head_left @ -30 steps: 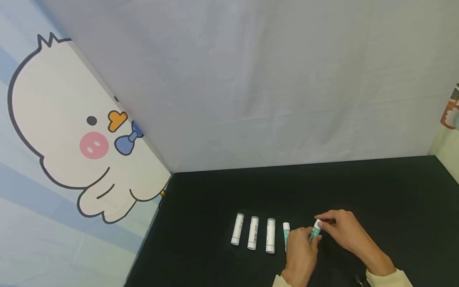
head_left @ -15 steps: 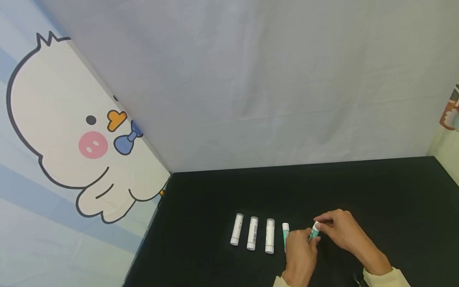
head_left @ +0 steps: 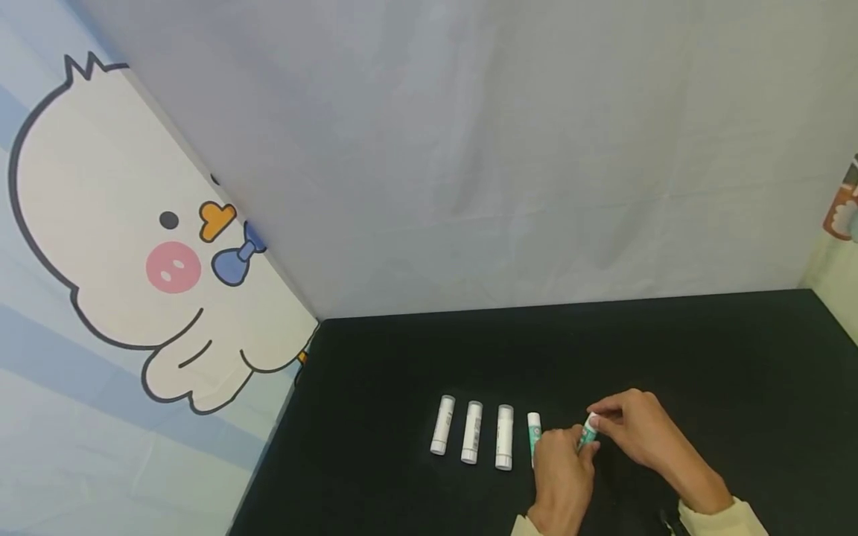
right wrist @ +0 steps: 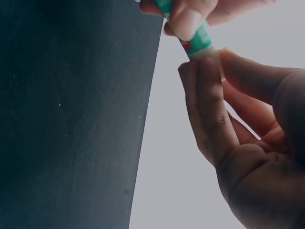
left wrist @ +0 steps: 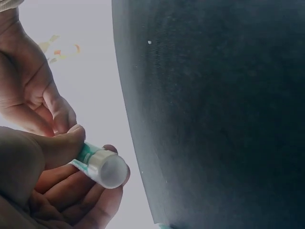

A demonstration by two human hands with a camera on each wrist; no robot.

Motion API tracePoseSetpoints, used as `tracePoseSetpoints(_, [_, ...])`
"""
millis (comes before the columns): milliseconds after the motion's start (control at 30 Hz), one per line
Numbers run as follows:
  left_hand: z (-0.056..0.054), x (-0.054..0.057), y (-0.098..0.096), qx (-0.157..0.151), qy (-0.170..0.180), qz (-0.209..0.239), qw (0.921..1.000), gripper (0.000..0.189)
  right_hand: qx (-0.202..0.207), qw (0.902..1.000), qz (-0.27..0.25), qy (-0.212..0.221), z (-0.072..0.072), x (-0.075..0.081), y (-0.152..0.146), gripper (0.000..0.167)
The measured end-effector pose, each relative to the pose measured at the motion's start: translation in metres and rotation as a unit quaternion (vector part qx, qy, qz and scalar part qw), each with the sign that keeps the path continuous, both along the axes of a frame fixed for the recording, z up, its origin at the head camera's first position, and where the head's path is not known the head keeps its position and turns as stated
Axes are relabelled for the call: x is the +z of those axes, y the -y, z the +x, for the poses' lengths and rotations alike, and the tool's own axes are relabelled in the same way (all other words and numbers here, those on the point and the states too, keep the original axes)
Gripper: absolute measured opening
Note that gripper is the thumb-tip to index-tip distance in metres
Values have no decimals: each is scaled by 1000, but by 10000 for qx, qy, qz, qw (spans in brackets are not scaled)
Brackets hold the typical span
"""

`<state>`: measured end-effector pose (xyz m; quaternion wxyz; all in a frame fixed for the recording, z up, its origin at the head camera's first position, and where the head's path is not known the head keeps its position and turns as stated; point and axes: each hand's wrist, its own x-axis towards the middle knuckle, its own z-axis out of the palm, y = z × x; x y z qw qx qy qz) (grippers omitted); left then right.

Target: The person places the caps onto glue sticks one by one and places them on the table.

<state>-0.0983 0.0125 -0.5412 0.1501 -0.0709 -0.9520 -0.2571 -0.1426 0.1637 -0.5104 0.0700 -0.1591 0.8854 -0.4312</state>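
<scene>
A green-and-white glue stick (head_left: 588, 434) is held between both hands, tilted, with its white-capped end up and to the right in the head view. My left hand (head_left: 561, 470) grips its green body between thumb and fingers. The thumb and fingertips of my right hand (head_left: 645, 432) pinch the white cap end, covering most of it in the right wrist view. Facing the left wrist camera is the stick's round white base (left wrist: 113, 171). A second green glue stick (head_left: 534, 426) lies just left of my left hand, which partly hides it.
Three white glue sticks (head_left: 505, 438) lie in a row further left on the black table (head_left: 375, 387). A pale cloth wall (head_left: 536, 149) rises behind the table, with a cartoon-printed panel (head_left: 100, 186) at its left. Something small and dark (head_left: 669, 522) shows beside the right sleeve.
My right fingers and the glue stick's capped end have come slightly closer to my left hand. Both grips stay the same, and the other sticks have not moved.
</scene>
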Motion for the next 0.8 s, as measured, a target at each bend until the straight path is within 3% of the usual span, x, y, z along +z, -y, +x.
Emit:
tracePoseSetpoints(500, [4, -6, -1, -2, -296, -167, 9994, 16, -142, 9998, 57, 122, 4, 0, 1, 17])
tracePoseSetpoints(800, [8, -9, -2, 11, -552, -380, 9978, 15, -248, 9996, 86, -102, 7, -2, 2, 13])
